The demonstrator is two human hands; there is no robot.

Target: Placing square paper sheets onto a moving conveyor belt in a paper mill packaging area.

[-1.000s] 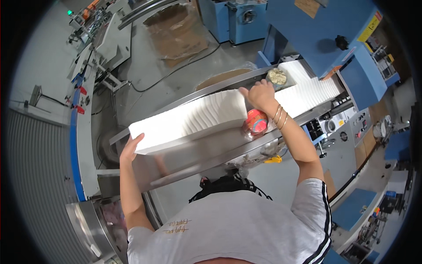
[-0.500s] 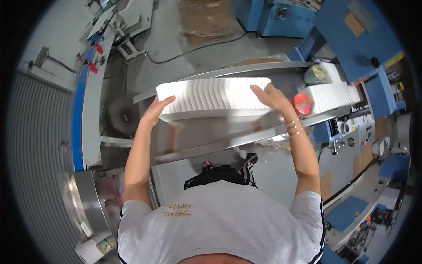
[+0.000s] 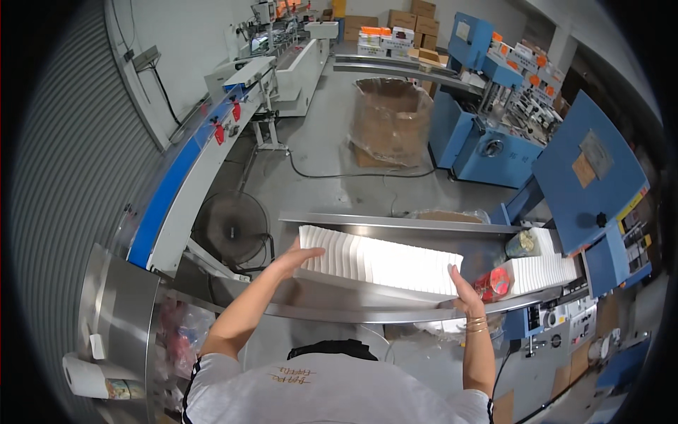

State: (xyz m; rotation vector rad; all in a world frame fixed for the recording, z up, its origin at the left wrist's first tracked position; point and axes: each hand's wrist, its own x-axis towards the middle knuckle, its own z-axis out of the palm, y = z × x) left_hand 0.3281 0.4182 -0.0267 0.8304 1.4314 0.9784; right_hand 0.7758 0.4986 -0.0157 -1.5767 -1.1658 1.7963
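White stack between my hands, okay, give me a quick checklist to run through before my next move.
1. Left hand on the left end of the white stack: ok, thumb over its near side.
2. Right hand on the right end: ok, thumb against it.
3. White stack apart from the second stack at the right: ok, a gap shows.
4. Right hand clear of the red cylinder: cannot tell, they look very close.
5. White stack's underside resting on the metal trough: cannot tell, underside hidden.
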